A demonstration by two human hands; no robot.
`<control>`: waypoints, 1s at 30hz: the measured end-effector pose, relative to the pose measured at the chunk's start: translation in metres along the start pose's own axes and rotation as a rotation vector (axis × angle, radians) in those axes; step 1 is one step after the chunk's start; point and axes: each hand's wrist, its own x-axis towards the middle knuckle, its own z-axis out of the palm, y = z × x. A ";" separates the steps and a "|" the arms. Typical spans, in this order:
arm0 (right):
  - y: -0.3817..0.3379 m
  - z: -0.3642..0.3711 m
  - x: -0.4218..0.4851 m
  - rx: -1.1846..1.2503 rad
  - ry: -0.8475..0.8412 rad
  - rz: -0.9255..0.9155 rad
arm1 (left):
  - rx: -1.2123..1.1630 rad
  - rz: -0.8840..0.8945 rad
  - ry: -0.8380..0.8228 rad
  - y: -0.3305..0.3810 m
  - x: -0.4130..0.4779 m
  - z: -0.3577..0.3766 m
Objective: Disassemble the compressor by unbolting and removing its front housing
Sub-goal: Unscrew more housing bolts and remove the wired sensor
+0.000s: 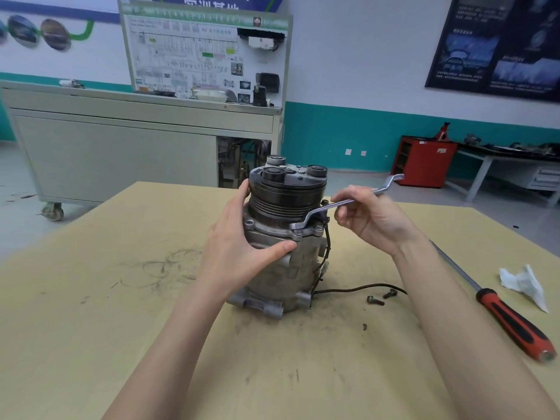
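Compressor (281, 259) was stood upright on the tabletop (121, 313), about midway between the left and right edges and closer to the far edge than to the near one. Its black pulley (288, 189) was turned upward, and the grey body rested on its lower flange. A black wire (357, 288) was hung down the right side of the body and trailed across the tabletop toward the right edge.

The hands were kept apart, one at each side of the compressor. The left hand (239, 247) was wrapped round the left side, with the fingers laid against the pulley and the thumb pressed across the front of the body. The right hand (369, 219) was closed on the shank of a wrench (339, 204), which was pinched between the thumb and fingers. The wrench's lower end was seated on the flange just under the pulley, and its other end was pointed up toward the far right.

Two bolts (375, 300) were laid loose on the tabletop, just right of the compressor's base, beside the wire. A screwdriver (512, 322) with a red and black handle was laid near the right edge, and a crumpled tissue (524, 283) was left just beside it.
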 end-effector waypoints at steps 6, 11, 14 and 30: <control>-0.020 0.032 -0.037 -0.469 0.195 -0.289 | 0.205 0.010 0.064 0.014 -0.016 0.008; -0.026 0.057 -0.046 -0.773 0.281 -0.440 | 0.249 0.011 0.117 0.015 -0.016 0.014; -0.030 0.062 -0.051 -0.764 0.343 -0.470 | 0.265 0.028 0.135 0.014 -0.016 0.015; -0.005 0.110 -0.046 -0.200 0.420 -0.582 | 0.282 0.029 0.177 0.007 -0.017 0.018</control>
